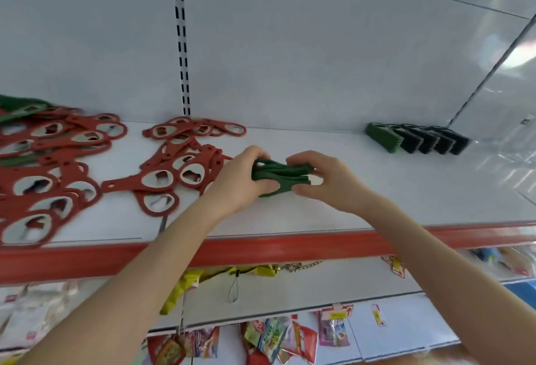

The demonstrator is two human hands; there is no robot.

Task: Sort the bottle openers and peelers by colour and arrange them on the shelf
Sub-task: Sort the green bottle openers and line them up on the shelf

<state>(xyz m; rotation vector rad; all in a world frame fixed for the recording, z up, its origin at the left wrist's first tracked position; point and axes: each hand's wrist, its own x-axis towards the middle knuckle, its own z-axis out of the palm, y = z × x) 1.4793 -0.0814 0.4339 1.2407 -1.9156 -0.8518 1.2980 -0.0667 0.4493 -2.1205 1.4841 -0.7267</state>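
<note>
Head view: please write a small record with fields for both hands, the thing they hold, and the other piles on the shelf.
left hand: grips the left end of the stack
right hand: grips the right end
held: green bottle openers, stacked, over the middle of the shelf
red bottle openers: loose pile, left part
green row: standing on edge, back right, apart from the hands

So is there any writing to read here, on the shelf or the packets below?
None can be read.
Packets: print too blurred.
Tags: too small and blurred.
Red openers and held green openers: no writing shows.
</note>
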